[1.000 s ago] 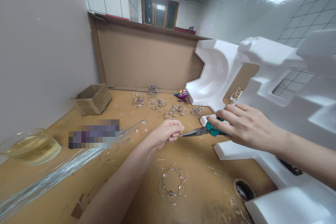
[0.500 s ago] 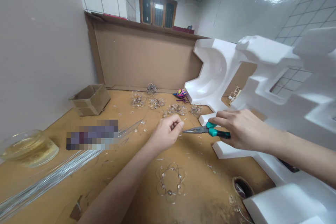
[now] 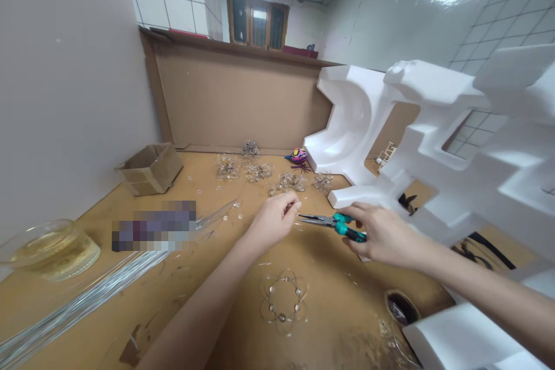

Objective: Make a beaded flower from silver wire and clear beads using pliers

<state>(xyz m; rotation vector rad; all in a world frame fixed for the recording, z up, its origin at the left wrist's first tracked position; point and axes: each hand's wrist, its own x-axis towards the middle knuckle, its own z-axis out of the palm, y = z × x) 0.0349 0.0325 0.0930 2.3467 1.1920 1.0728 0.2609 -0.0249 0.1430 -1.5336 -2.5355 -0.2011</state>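
My right hand [image 3: 381, 234] is wrapped round the teal and black handles of long-nose pliers [image 3: 323, 219], whose jaws stand slightly apart and point left. Their tips are close to the fingertips of my left hand [image 3: 277, 214]. That hand is closed in a pinch; whatever lies between its thumb and fingers is too small to make out. Below both hands, a ring of looped wire with clear beads [image 3: 284, 296] rests flat on the tabletop. Beyond my left hand lie several tangled wire-and-bead pieces [image 3: 259, 171].
A bundle of straight wires [image 3: 99, 283] crosses the left side, beside a glass bowl of yellowish liquid [image 3: 56, 248] and a small cardboard box [image 3: 151, 169]. White foam packing [image 3: 347, 104] lines the right. A round hole [image 3: 401, 307] shows near the front right. A colourful toy [image 3: 298, 156] stands at the back.
The pliers have shifted slightly left and now tilt downward at the handles, their jaws parted more. My right hand has lowered a little. My left hand keeps its pinch in nearly the same spot.
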